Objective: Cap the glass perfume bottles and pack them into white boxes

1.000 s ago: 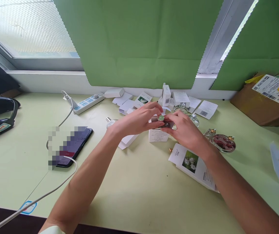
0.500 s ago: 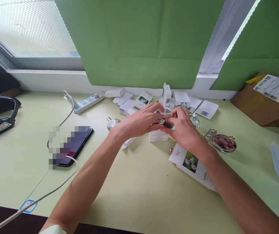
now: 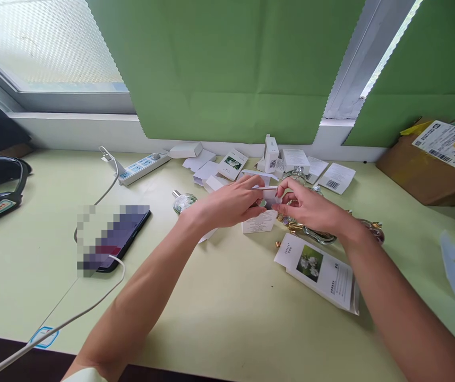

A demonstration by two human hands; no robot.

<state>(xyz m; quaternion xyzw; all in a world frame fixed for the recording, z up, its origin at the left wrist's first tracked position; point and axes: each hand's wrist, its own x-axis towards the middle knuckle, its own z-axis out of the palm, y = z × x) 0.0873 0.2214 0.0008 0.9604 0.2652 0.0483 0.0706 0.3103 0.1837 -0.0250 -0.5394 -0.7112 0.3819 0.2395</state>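
A small white box (image 3: 259, 223) with fine print stands in front of me, its top open. My left hand (image 3: 237, 200) is closed on its left side and upper flap. On the other side my right hand (image 3: 305, 206) pinches the box's right edge with thumb and fingers. Between the hands, a small pale green round thing (image 3: 263, 202) shows at the box opening; I cannot make out what it belongs to. Glass perfume bottles (image 3: 318, 236) lie under and beside my right hand, partly hidden. A flat white packet with a flower picture (image 3: 310, 262) lies below it.
Left of my hands lies a clear glass bottle (image 3: 184, 202). White boxes (image 3: 231, 164) and flaps are scattered at the back. A power strip (image 3: 144, 168), a phone (image 3: 127, 233) with cable, and headphones (image 3: 0, 204) are leftward. A cardboard carton (image 3: 430, 175) stands right.
My right hand has shifted slightly right and its fingers have moved to the box's right edge. More of the box opening and the flower packet now shows.
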